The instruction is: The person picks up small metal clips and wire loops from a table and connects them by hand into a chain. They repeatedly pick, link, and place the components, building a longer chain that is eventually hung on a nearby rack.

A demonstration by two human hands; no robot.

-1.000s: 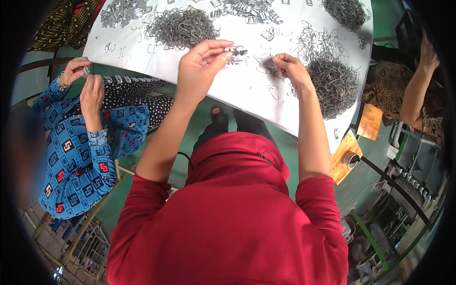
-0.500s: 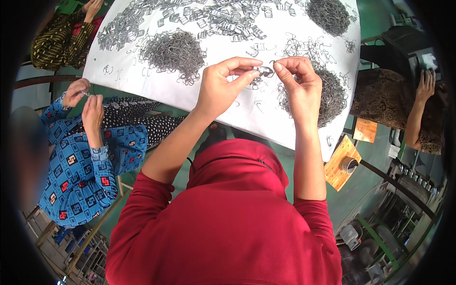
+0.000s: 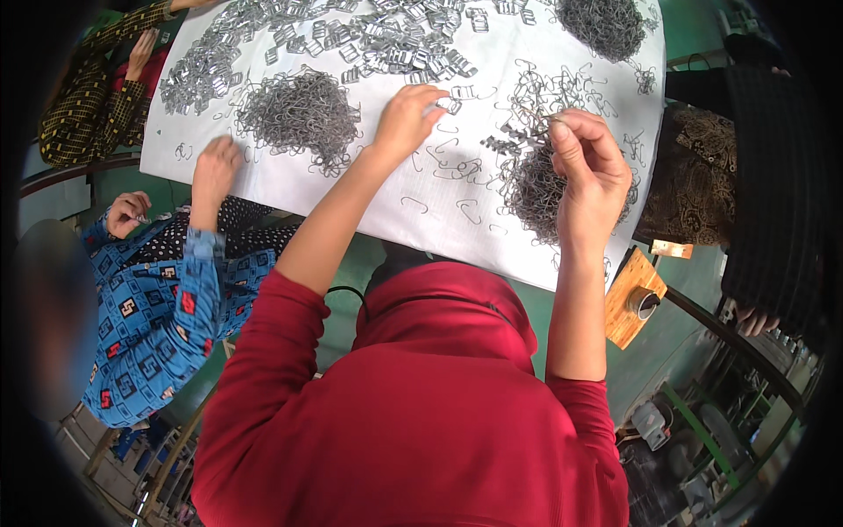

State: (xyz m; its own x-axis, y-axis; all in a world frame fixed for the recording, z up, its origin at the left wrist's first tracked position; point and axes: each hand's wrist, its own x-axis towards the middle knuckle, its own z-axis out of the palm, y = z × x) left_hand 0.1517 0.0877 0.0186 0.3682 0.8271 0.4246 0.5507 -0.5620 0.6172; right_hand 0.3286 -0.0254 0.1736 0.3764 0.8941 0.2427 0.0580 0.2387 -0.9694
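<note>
My left hand (image 3: pixel 406 123) reaches over the white-covered table (image 3: pixel 351 198), thumb and forefinger apart at the edge of a small metal buckle (image 3: pixel 453 105). Whether they touch it is hard to tell. Another buckle (image 3: pixel 464 91) lies just beyond the fingertips. To the right, my right hand (image 3: pixel 593 171) is raised with thumb and forefinger pinched on a thin wire hook (image 3: pixel 551 119). Beneath it lies a heap of dark wire hooks (image 3: pixel 533 195), partly hidden by the hand. Several dark metal pieces (image 3: pixel 511 140) lie beside that heap.
Another hook heap (image 3: pixel 303 114) sits at the left, and a third (image 3: pixel 604 26) at the far right. Buckles (image 3: pixel 395 39) spread across the far side. A co-worker's hand (image 3: pixel 218 167) rests at the left table edge. A wooden stool (image 3: pixel 625 307) stands at the right.
My hands have parted. The left one has released the metal piece it held and moved slightly left; the right one has shifted right and lower. The left co-worker's hand has moved onto the table.
</note>
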